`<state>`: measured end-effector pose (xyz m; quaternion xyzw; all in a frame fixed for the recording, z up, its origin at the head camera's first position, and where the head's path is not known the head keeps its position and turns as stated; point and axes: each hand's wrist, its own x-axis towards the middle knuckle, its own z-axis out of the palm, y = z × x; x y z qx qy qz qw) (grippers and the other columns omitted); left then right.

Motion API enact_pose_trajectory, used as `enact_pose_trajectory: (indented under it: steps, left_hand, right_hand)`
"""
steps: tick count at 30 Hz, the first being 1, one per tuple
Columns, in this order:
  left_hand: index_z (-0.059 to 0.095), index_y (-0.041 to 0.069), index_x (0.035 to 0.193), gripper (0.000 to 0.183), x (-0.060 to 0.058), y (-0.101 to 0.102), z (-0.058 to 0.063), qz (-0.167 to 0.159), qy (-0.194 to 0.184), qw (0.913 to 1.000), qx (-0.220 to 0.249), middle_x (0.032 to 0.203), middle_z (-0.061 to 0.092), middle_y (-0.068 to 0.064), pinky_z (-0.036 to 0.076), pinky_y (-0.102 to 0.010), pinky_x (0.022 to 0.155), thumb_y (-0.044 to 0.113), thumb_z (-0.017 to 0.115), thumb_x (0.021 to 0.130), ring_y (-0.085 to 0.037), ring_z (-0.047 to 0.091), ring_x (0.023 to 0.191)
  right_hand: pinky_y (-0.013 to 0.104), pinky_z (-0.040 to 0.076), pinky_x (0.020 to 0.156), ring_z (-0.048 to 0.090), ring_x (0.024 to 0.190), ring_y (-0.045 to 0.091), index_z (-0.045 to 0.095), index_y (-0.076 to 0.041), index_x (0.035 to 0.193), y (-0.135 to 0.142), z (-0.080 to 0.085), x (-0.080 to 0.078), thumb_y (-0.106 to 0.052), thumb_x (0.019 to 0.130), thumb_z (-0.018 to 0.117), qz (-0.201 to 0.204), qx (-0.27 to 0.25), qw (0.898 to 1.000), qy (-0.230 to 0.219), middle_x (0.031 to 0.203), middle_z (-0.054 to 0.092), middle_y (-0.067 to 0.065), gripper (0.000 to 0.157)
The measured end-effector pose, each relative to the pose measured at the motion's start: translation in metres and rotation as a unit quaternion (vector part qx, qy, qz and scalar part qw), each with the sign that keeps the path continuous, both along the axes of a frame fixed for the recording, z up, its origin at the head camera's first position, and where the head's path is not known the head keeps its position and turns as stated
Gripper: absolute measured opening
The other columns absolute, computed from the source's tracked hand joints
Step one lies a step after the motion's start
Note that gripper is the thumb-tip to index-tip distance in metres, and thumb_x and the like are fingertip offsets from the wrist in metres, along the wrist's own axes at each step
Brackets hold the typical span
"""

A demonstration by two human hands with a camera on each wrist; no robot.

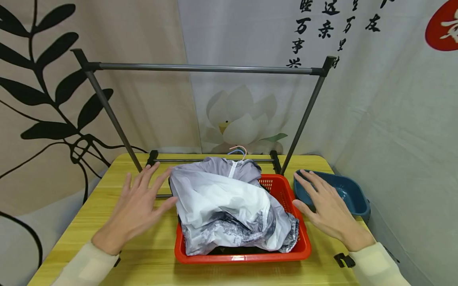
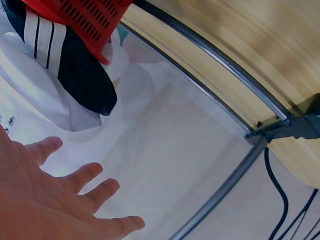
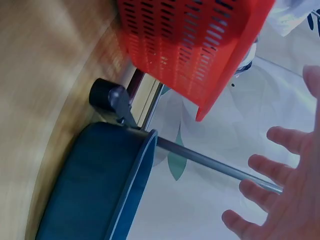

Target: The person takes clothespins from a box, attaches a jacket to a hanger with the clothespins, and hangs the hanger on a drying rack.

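Observation:
A grey and white zip-up garment [image 1: 229, 198] lies bunched over a red plastic basket [image 1: 243, 259], reaching past its left rim. The hooks of a pink and a blue hanger [image 1: 240, 151] stick up behind its collar. My left hand [image 1: 137, 210] hovers left of the garment, fingers spread, thumb close to the cloth; I cannot tell whether it touches. To the right of the basket, my right hand [image 1: 327, 208] is held palm down with fingers extended, holding nothing. In the left wrist view, dark cloth with white stripes [image 2: 45, 42] hangs over the basket's edge.
A grey metal rack [image 1: 207, 68] stands at the back of the wooden table [image 1: 143, 258], its bar above the basket. The dark blue bin [image 1: 352, 194] sits at the right, partly under my right hand. Behind hangs a printed curtain [image 1: 150, 99].

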<state>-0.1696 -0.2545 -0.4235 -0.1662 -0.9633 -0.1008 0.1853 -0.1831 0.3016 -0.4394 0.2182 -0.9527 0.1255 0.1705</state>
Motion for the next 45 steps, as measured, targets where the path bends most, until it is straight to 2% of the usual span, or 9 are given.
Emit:
enact_pose_trajectory:
  steps: [8, 26, 35, 45]
  left_hand:
    - [0.039, 0.031, 0.183, 0.082, -0.008, 0.009, 0.002, -0.008, -0.004, 0.9999, 0.005, 0.187, 0.037, -0.022, 0.024, -0.093, 0.130, 0.065, 0.066, 0.113, -0.057, 0.041, 0.168]
    - [0.044, 0.026, 0.181, 0.078, -0.033, 0.026, 0.005, -0.028, -0.028, 0.9988, 0.028, 0.182, 0.045, -0.023, 0.032, -0.086, 0.132, 0.065, 0.060, 0.116, -0.056, 0.049, 0.162]
    - [0.040, 0.027, 0.183, 0.078, -0.047, 0.036, 0.007, -0.030, -0.061, 0.9970, 0.037, 0.178, 0.052, -0.019, 0.041, -0.082, 0.127, 0.069, 0.053, 0.118, -0.052, 0.055, 0.159]
    - [0.047, 0.020, 0.179, 0.076, -0.061, 0.044, 0.004, -0.024, -0.064, 0.9974, 0.021, 0.165, 0.061, -0.023, 0.051, -0.076, 0.116, 0.066, 0.054, 0.119, -0.049, 0.061, 0.149]
  right_hand:
    - [0.086, 0.044, 0.124, 0.044, 0.168, 0.051, 0.047, -0.022, 0.179, -0.012, 0.003, -0.005, -0.052, 0.113, 0.071, 0.001, 0.004, 1.000, -0.017, 0.184, 0.047, 0.017, 0.076]
    - [0.079, 0.049, 0.125, 0.054, 0.162, 0.048, 0.048, -0.024, 0.179, -0.029, 0.011, -0.012, -0.056, 0.115, 0.067, 0.015, 0.010, 0.999, -0.042, 0.180, 0.052, 0.014, 0.075]
    - [0.075, 0.050, 0.127, 0.056, 0.160, 0.046, 0.050, -0.023, 0.177, -0.039, 0.013, -0.016, -0.056, 0.114, 0.069, 0.020, 0.009, 0.997, -0.068, 0.178, 0.055, 0.014, 0.073]
    - [0.079, 0.050, 0.125, 0.059, 0.158, 0.049, 0.053, -0.026, 0.176, -0.049, 0.018, -0.019, -0.061, 0.115, 0.066, 0.012, -0.002, 0.993, -0.121, 0.175, 0.059, 0.015, 0.072]
